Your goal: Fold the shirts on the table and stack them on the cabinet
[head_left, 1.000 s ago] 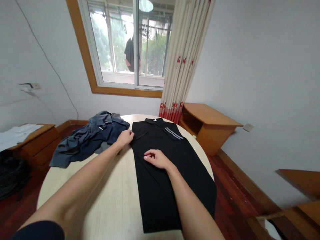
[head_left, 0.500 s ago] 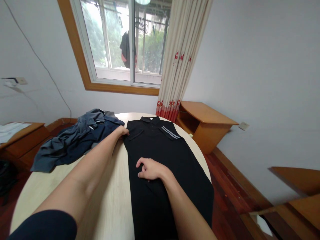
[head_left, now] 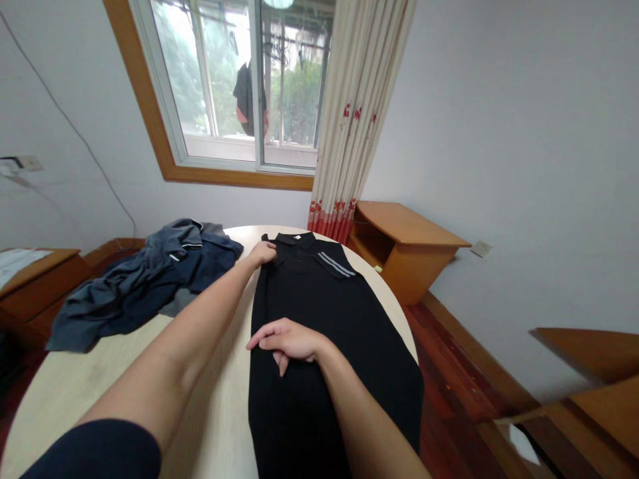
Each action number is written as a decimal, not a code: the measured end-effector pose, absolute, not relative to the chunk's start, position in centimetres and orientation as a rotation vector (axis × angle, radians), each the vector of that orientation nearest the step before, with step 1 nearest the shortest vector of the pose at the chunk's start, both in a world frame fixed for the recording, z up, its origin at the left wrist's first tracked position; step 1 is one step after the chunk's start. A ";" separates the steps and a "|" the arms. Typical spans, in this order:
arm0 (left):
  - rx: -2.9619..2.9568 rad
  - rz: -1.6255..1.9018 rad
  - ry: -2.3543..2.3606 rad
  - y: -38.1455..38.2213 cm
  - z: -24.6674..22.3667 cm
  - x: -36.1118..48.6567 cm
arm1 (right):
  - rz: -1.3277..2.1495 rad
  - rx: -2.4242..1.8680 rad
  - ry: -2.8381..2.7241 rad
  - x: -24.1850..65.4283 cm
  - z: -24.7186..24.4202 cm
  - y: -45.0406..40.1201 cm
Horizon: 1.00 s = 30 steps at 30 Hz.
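Observation:
A black polo shirt [head_left: 319,299] lies front up, its collar at the far end and grey stripes on its right sleeve. My left hand [head_left: 263,253] is closed on the cloth at the shirt's left shoulder, where the edge is lifted and bunched. Nearer to me, my right hand [head_left: 289,340] is at the left side of the body, fingers apart and stretched toward the edge. Nothing shows in its grasp. My right forearm hides part of the shirt's lower half.
The shirt rests on a round pale wooden table [head_left: 210,412]. A heap of dark grey and navy clothes [head_left: 150,279] sits at the table's left side. Beyond are a wooden cabinet [head_left: 409,233], a curtain [head_left: 359,126] and a window.
My left hand has moved right, drawing the left shoulder and sleeve inward. My right hand has shifted left to the shirt's edge, its fingers extending. The view has moved slightly.

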<state>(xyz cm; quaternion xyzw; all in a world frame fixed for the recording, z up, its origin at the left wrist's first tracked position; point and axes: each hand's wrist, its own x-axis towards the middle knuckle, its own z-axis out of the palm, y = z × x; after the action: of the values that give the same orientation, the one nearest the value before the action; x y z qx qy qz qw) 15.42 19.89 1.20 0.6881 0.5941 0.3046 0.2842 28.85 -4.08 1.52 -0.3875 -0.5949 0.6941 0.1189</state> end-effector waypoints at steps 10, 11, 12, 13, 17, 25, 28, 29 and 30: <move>2.170 0.712 1.500 18.0 -0.6 15.4 | 2.192 -1.281 -1.704 30.2 1.6 -3.8; 2.204 0.689 1.502 17.8 -1.0 15.0 | 2.203 -1.287 -1.709 30.3 1.5 -3.8; 2.230 0.664 1.497 17.6 -1.4 14.7 | 2.205 -1.298 -1.718 30.3 1.4 -3.8; 2.257 0.630 1.493 17.3 -1.8 14.5 | 2.199 -1.312 -1.729 30.3 1.3 -3.8; 2.403 0.367 1.553 16.1 -3.4 14.8 | 2.181 -1.340 -1.752 30.3 0.8 -3.8; 2.591 0.071 1.605 17.3 -2.5 15.3 | 2.145 -1.418 -1.774 30.1 0.5 -3.7; 2.683 0.066 1.540 18.7 -1.3 15.3 | 2.143 -1.430 -1.796 30.1 0.6 -3.8; 2.721 0.066 1.506 19.1 -1.0 15.4 | 2.143 -1.433 -1.803 30.1 0.6 -3.8; 2.761 0.066 1.467 19.4 -0.8 15.4 | 2.144 -1.433 -1.807 30.1 0.6 -3.8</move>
<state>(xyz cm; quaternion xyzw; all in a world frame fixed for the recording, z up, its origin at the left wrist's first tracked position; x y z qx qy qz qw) 15.44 19.38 -0.77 0.8829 0.4690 0.0211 0.0070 30.07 -3.76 0.60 -0.4551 -0.5740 0.6808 -0.0036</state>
